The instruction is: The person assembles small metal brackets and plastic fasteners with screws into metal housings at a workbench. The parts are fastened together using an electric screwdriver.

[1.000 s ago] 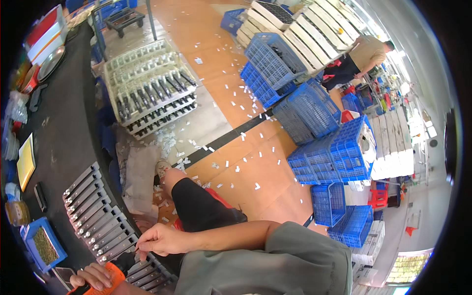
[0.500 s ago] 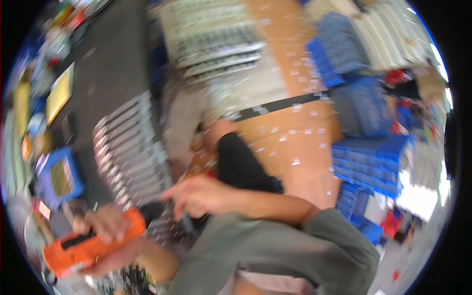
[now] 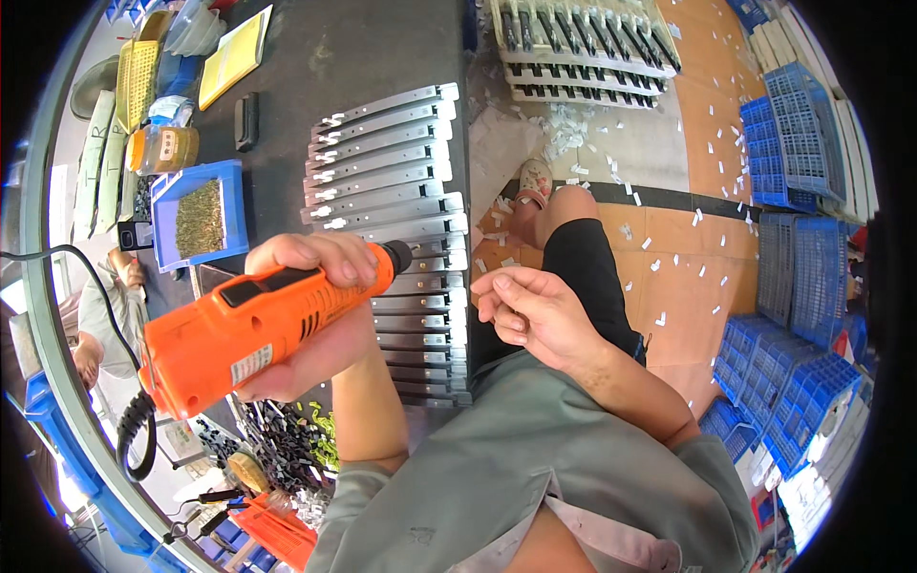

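My left hand (image 3: pixel 330 325) is wrapped around an orange electric screwdriver (image 3: pixel 224 334), its black nose (image 3: pixel 399 255) over a row of metal rails (image 3: pixel 387 158). Whether the bit touches a rail is hidden. The rails lie side by side along the dark table's edge; the upper ones have small white pieces at their left ends, and the nearer ones show brass-coloured dots. Just right of the rails, over my lap, is my right hand (image 3: pixel 540 315), its fingers curled in toward the thumb. What it holds, if anything, I cannot make out.
A blue bin (image 3: pixel 236 205) of small brass-coloured pieces, an orange-lidded jar (image 3: pixel 172 150), a black case (image 3: pixel 246 122) and a yellow pad (image 3: pixel 234 57) are on the table (image 3: pixel 382 48). Stacked trays (image 3: pixel 583 43) hold black parts. Blue crates (image 3: pixel 802 277) stand right; a cord (image 3: pixel 143 444) trails from the screwdriver.
The view has swung and sharpened from a blur. My left hand, still gripping the screwdriver, has brought its nose over the rails. My right hand's fingers, stretched out before, are now curled.
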A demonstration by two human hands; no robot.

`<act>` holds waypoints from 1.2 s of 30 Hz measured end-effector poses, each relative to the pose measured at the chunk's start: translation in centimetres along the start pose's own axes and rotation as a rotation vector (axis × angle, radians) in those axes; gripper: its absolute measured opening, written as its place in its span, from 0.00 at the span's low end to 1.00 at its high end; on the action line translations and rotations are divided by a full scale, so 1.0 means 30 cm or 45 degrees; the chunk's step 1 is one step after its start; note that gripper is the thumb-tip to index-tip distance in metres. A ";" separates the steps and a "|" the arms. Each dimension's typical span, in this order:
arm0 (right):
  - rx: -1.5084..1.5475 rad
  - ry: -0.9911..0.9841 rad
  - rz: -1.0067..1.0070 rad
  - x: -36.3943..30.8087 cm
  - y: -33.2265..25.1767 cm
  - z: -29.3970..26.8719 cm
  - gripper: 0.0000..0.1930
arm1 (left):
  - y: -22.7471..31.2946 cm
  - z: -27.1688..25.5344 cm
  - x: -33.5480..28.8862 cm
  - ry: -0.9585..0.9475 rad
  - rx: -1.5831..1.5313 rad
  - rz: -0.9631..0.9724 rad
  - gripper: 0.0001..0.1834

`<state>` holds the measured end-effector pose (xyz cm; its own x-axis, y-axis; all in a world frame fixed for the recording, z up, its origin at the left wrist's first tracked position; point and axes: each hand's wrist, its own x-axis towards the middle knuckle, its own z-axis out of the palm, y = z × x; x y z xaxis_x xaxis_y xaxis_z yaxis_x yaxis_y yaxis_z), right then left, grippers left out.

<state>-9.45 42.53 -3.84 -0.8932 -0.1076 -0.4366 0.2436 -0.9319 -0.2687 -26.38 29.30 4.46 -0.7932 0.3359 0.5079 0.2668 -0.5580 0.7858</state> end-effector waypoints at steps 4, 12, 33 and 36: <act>-0.003 0.000 0.050 0.000 -0.010 0.007 0.13 | -0.002 0.019 -0.004 0.008 0.005 0.006 0.57; -0.004 -0.080 0.096 -0.003 -0.026 0.009 0.14 | -0.009 0.041 -0.016 -0.037 -0.013 0.018 0.57; -0.280 -0.174 -0.238 0.052 0.049 -0.005 0.15 | 0.099 0.118 -0.010 0.083 -0.275 -0.035 0.45; -0.292 -0.187 -0.264 0.035 0.032 0.021 0.15 | 0.127 0.170 -0.019 0.155 -0.361 -0.126 0.45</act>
<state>-10.40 41.29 -4.02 -0.9735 0.0118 -0.2285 0.1148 -0.8387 -0.5324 -22.11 30.87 8.96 -0.8721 0.3153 0.3742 0.0355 -0.7220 0.6910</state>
